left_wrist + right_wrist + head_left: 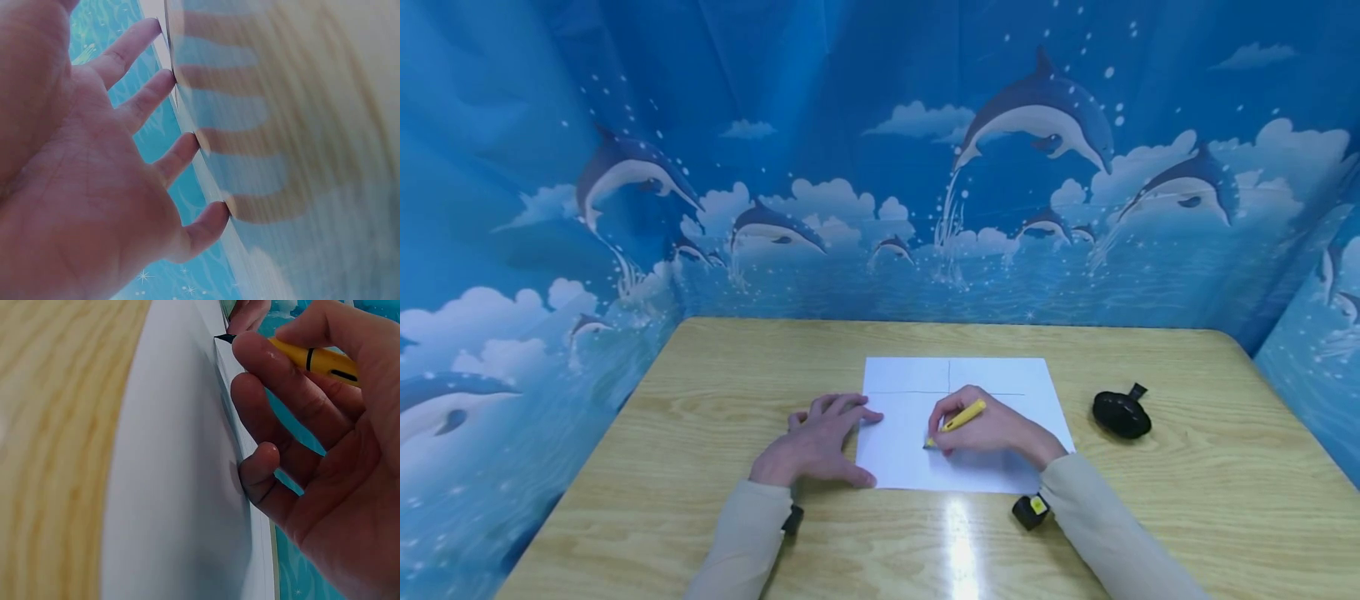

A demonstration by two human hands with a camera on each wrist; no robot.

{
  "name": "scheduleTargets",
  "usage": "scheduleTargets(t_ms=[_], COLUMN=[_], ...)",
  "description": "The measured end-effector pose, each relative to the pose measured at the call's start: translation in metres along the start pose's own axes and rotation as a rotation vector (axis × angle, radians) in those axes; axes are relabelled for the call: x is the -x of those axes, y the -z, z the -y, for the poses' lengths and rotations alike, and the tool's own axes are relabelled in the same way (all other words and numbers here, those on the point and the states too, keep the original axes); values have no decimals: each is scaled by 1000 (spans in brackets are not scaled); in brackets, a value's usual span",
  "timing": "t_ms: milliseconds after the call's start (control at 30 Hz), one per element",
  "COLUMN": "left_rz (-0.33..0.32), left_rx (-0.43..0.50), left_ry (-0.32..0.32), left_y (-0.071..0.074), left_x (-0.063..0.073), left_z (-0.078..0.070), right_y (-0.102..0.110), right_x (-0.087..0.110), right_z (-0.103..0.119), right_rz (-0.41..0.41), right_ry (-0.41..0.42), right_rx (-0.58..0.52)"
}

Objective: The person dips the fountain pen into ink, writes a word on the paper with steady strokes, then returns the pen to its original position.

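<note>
A sheet of white paper [895, 458] lies on the table, with a thin vertical line and a horizontal line crossing near its top. My right hand [985, 425] pinches a yellow fountain pen [964, 415] between thumb and fingers. In the right wrist view, the pen's dark nib [225, 338] points at the paper, touching or very near it. My left hand [816, 446] rests at the paper's left edge, fingers spread, with a fingertip and the thumb on or beside the sheet. Its fingertips [215, 212] touch the tabletop in the left wrist view.
The wood-grain table [715, 417] reaches back to a blue curtain [865, 275] printed with dolphins. Right of the paper lies a glossy black rounded object [1122, 414] with a small tab. A small black device [1030, 511] sits at my right wrist.
</note>
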State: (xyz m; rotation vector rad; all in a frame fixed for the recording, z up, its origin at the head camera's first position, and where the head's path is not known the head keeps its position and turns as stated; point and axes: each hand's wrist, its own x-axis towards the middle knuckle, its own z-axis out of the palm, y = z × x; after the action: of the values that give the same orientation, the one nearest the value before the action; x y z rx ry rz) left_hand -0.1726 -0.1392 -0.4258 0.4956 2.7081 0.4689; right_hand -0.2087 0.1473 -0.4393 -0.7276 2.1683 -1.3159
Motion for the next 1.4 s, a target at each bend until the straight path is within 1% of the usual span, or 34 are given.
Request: scheduleTargets(t_ms=[267, 400, 767, 1067, 1233, 1400], left_rz=[5, 2, -2, 4, 8, 8], left_rx=[3, -1, -11, -7, -1, -6], left_ry=[1, -1, 0, 5, 1, 1], left_y=[-1, -2, 0, 2, 2, 1], left_x=[0, 0, -1, -1, -1, -2], left_z=[0, 1, -1, -2, -2, -1], right_y=[-4, -7, -15, -24, -28, -29], right_x=[-2, -2, -6, -10, -10, -9], right_z=[-1, 1, 7, 11, 15, 16], right_rz=[8, 19, 39, 74, 71, 65], right_ry=[-23, -21, 35, 106, 103, 101], right_rx=[20, 22, 56, 59, 95, 106])
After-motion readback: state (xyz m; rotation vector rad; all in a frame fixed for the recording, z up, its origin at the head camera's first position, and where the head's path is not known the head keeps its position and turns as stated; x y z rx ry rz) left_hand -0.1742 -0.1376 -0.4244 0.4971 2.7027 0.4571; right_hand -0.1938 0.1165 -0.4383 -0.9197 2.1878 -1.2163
